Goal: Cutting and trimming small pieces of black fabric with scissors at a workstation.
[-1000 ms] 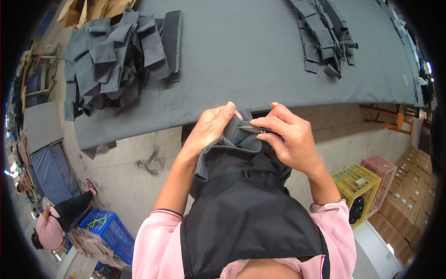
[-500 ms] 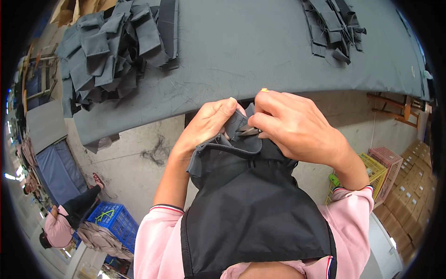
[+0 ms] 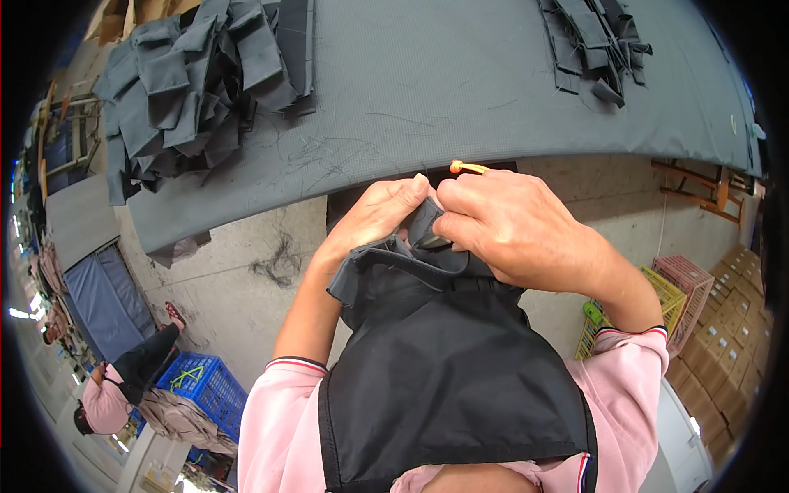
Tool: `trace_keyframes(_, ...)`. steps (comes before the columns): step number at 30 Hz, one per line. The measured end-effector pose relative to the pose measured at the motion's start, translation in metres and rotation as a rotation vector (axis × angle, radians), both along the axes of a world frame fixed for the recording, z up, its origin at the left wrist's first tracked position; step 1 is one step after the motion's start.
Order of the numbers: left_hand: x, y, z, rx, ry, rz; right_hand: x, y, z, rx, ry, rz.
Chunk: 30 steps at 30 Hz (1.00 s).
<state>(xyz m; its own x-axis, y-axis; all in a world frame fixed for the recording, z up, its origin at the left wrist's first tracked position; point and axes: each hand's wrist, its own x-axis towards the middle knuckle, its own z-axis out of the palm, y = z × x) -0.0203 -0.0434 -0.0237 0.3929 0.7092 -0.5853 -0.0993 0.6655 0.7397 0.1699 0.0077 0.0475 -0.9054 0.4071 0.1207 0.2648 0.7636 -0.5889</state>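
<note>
Right now, as I judge it, the step in hand is close work at the edge of a grey cloth piece [image 3: 423, 271], done with both hands together just past the near edge of the table [image 3: 394, 90]. What the next move seems to call for is a steady hold on the left and small, careful motions of the fingertips on the right, since the working spot is tight and partly covered.

My left hand [image 3: 380, 212] is closed on the cloth, its thumb uppermost and pressing the fold near the tip. My right hand [image 3: 518, 230] is curled in, thumb and forefinger pinched together, with hardly any gap showing. A pale sliver peeks out beneath them; I take it for the blade of a small tool [image 3: 436, 242] that my palm mostly hides. Whether those fingers also grip the cloth, I cannot tell. A bit of orange cord [image 3: 467, 167] pokes out above my knuckles.

The cloth bends into an open loop, hanging below my hands and in front of my black apron [image 3: 452, 386].
</note>
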Motion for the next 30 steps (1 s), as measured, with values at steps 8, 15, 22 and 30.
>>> trace_keyframes(8,-0.003,-0.001,0.003,-0.001,-0.012,-0.022,0.006,-0.007,-0.006,-0.119,0.002,-0.160)
trace_keyframes(15,-0.011,0.000,0.005,0.089,-0.027,-0.073,0.008,-0.005,-0.004,-0.039,0.024,-0.139)
trace_keyframes(22,-0.007,-0.003,0.008,0.011,0.016,-0.048,-0.005,-0.002,-0.003,0.022,0.038,0.043)
trace_keyframes(30,-0.007,-0.001,0.006,0.015,0.025,-0.080,-0.003,-0.009,-0.008,0.033,0.065,-0.009)
